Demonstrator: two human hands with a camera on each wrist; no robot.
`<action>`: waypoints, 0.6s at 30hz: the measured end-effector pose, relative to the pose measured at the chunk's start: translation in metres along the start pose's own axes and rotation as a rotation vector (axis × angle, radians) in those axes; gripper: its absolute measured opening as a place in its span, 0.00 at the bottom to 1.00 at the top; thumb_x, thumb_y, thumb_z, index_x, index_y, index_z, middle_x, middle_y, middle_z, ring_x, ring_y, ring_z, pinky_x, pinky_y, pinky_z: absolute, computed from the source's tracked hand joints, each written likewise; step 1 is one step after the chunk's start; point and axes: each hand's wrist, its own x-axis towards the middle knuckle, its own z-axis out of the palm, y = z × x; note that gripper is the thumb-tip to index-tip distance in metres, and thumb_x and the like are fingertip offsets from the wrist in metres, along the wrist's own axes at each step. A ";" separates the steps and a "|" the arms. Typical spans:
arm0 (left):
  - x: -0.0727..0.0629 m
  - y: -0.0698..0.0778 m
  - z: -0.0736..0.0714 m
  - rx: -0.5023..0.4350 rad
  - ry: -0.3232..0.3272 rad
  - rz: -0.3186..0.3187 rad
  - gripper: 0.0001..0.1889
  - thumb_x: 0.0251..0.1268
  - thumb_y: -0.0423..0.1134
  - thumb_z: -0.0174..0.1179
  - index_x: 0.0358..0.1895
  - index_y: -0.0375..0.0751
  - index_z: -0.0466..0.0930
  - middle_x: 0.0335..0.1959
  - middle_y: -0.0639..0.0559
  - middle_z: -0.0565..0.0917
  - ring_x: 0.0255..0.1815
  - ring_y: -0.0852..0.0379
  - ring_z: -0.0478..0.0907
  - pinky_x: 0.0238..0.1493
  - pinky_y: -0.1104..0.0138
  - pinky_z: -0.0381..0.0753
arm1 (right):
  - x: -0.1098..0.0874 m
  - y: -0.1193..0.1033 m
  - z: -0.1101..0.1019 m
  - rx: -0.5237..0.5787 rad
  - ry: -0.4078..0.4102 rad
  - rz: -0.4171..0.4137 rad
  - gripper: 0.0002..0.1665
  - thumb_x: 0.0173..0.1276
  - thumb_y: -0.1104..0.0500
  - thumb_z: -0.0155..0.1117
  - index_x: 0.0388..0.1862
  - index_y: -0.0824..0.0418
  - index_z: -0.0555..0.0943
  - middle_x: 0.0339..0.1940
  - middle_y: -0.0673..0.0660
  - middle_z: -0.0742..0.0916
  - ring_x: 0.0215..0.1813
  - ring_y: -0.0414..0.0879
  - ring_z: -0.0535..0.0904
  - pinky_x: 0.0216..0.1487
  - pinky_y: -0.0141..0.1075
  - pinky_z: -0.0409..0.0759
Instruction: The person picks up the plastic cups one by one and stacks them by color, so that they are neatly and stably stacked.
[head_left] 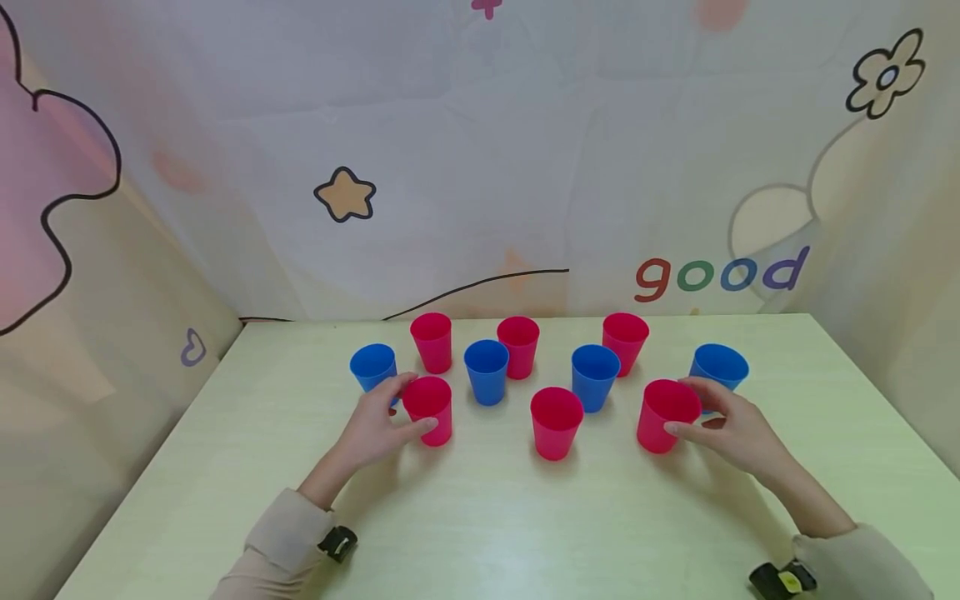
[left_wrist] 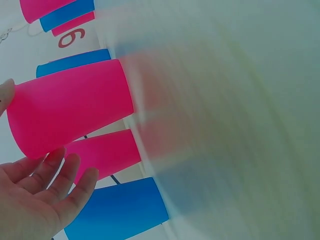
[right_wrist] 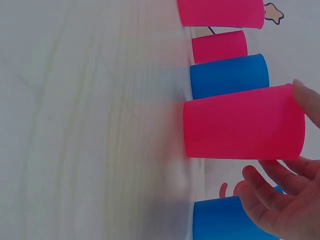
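Observation:
In the head view my left hand (head_left: 375, 425) holds the left front red cup (head_left: 437, 427) near its rim, thumb on the near side and fingers on the far left. The left wrist view shows this upright cup (left_wrist: 72, 107) between thumb and fingertips. On the other side my right hand (head_left: 741, 432) grips the right front red cup (head_left: 660, 429) the same way; its wall (right_wrist: 242, 125) fills the middle of the right wrist view. Between them stands a third red cup (head_left: 555, 432), untouched. A blue cup (head_left: 372, 364) is just behind my left hand, another blue cup (head_left: 718, 365) behind my right.
Two blue cups (head_left: 487, 375) (head_left: 595, 382) stand in the middle row. Behind them are three red cups (head_left: 432, 346) (head_left: 519, 350) (head_left: 624, 340), near the back edge of the pale table (head_left: 480, 517). A printed cloth (head_left: 480, 183) hangs behind the table and along its sides.

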 end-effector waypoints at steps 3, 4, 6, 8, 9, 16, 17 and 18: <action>0.000 0.000 0.000 0.002 0.003 -0.006 0.39 0.44 0.44 0.71 0.62 0.38 0.64 0.54 0.46 0.74 0.55 0.48 0.70 0.45 0.56 0.77 | 0.000 0.001 0.000 0.002 0.003 -0.005 0.45 0.55 0.50 0.69 0.64 0.69 0.60 0.54 0.69 0.73 0.50 0.60 0.71 0.37 0.36 0.77; 0.000 0.000 0.001 0.002 0.005 -0.010 0.39 0.44 0.44 0.71 0.62 0.38 0.65 0.54 0.46 0.74 0.54 0.48 0.70 0.45 0.56 0.77 | -0.001 0.001 0.000 0.001 0.003 -0.004 0.45 0.55 0.50 0.69 0.64 0.69 0.60 0.54 0.69 0.73 0.50 0.60 0.71 0.37 0.36 0.77; 0.000 0.001 0.001 0.001 0.008 -0.018 0.38 0.44 0.44 0.71 0.61 0.38 0.66 0.53 0.47 0.74 0.53 0.49 0.70 0.45 0.56 0.77 | -0.002 0.001 0.001 0.002 0.002 -0.005 0.44 0.55 0.50 0.69 0.64 0.69 0.61 0.53 0.69 0.73 0.50 0.59 0.71 0.37 0.36 0.76; 0.000 0.001 0.001 -0.002 0.009 -0.024 0.36 0.43 0.43 0.72 0.59 0.39 0.67 0.51 0.48 0.75 0.52 0.50 0.71 0.45 0.56 0.77 | -0.004 0.000 0.001 0.003 0.002 -0.007 0.44 0.55 0.50 0.69 0.63 0.69 0.61 0.53 0.69 0.74 0.49 0.59 0.71 0.37 0.36 0.76; -0.001 0.001 0.001 -0.005 0.009 -0.028 0.36 0.43 0.43 0.72 0.58 0.40 0.67 0.50 0.48 0.75 0.51 0.50 0.71 0.45 0.57 0.77 | -0.005 0.000 0.001 0.005 0.000 -0.007 0.44 0.55 0.50 0.68 0.63 0.70 0.61 0.53 0.69 0.74 0.49 0.59 0.72 0.36 0.36 0.77; -0.005 0.003 0.000 -0.021 0.013 -0.044 0.35 0.41 0.44 0.73 0.57 0.41 0.68 0.49 0.49 0.76 0.49 0.51 0.71 0.44 0.58 0.77 | -0.014 -0.001 -0.001 0.008 -0.012 -0.011 0.44 0.55 0.49 0.68 0.63 0.69 0.61 0.52 0.68 0.74 0.49 0.60 0.72 0.36 0.35 0.78; -0.006 0.004 -0.001 -0.019 0.015 -0.042 0.35 0.41 0.44 0.73 0.57 0.41 0.68 0.49 0.49 0.75 0.49 0.51 0.71 0.44 0.58 0.77 | -0.016 -0.002 -0.002 0.011 -0.013 -0.015 0.44 0.54 0.49 0.69 0.62 0.69 0.61 0.52 0.69 0.74 0.49 0.60 0.72 0.35 0.36 0.78; -0.007 0.004 -0.001 -0.019 0.016 -0.043 0.35 0.41 0.44 0.73 0.56 0.41 0.69 0.48 0.49 0.75 0.49 0.51 0.71 0.44 0.58 0.77 | -0.017 -0.002 -0.002 0.015 -0.014 -0.019 0.44 0.54 0.49 0.69 0.62 0.69 0.62 0.52 0.68 0.74 0.49 0.60 0.72 0.35 0.35 0.78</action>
